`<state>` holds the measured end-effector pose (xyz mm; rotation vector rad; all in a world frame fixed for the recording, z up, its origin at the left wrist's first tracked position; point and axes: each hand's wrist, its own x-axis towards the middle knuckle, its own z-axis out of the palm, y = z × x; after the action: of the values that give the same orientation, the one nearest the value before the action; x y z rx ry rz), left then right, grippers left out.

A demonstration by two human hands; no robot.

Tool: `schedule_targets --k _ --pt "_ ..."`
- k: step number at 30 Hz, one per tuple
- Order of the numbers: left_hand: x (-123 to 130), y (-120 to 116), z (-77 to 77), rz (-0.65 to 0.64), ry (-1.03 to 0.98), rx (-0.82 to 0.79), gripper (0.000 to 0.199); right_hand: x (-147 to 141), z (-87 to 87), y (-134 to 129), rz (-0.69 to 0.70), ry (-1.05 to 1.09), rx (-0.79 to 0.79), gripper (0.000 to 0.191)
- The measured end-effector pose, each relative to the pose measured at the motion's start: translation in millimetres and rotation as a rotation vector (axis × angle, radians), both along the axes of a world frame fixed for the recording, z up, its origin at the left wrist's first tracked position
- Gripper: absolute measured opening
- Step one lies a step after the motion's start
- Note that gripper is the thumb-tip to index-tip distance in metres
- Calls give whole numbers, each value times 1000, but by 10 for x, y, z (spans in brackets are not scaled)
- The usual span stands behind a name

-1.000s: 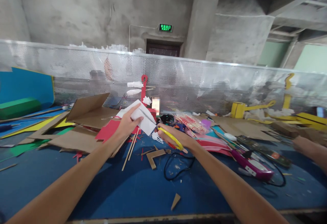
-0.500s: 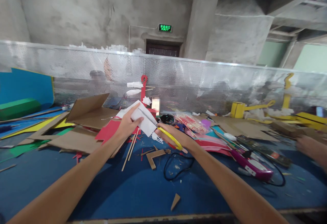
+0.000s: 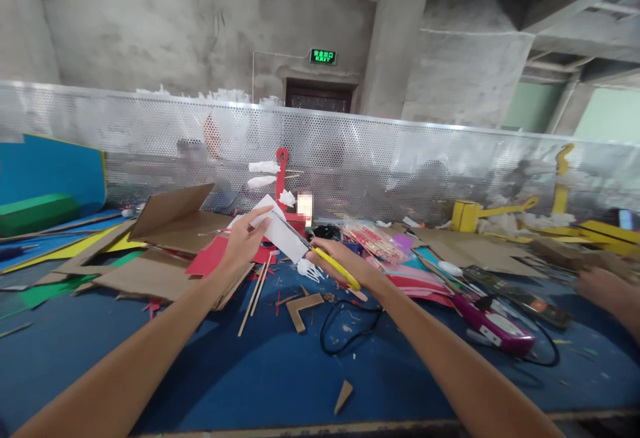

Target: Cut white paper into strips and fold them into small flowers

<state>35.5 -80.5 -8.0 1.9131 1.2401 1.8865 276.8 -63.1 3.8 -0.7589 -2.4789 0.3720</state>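
Observation:
Pinched between the thumb and fingers of my left hand (image 3: 246, 237) is a piece of white paper (image 3: 287, 237), held up above the blue table (image 3: 300, 395). My right hand (image 3: 337, 258) is wrapped round the yellow handle of a pair of scissors (image 3: 334, 269). The scissors' blades lie along the paper, pointing up and left toward my left hand. A white cut piece with thin strips (image 3: 310, 269) is just below the paper. Two thin wooden sticks (image 3: 255, 298) lie below my left hand.
Cardboard sheets (image 3: 145, 271) lie at left, an L-shaped cardboard piece (image 3: 303, 310) and black cable (image 3: 350, 348) at centre. Right are a purple device (image 3: 495, 325) and another person's hand (image 3: 607, 295). A perforated metal screen (image 3: 400, 158) stands behind.
My left hand has shifted slightly left on the paper, its fingers closer together. The scissors have tilted, their handles now closer together. The other person's hand has moved slightly left.

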Motion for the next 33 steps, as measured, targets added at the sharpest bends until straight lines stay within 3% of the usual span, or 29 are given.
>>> schedule_targets --k 12,19,24,33 --pt "-83 44 28 -107 -12 -44 48 94 61 2 175 -49 -79 28" --pt "-35 8 20 -87 74 -76 50 145 1 5 154 -106 -152 35" --pt "-23 -11 38 -55 121 -10 52 104 2 -13 139 -63 -99 41" --pt "-21 8 29 -140 163 -28 59 92 57 -84 120 -85 -79 37"
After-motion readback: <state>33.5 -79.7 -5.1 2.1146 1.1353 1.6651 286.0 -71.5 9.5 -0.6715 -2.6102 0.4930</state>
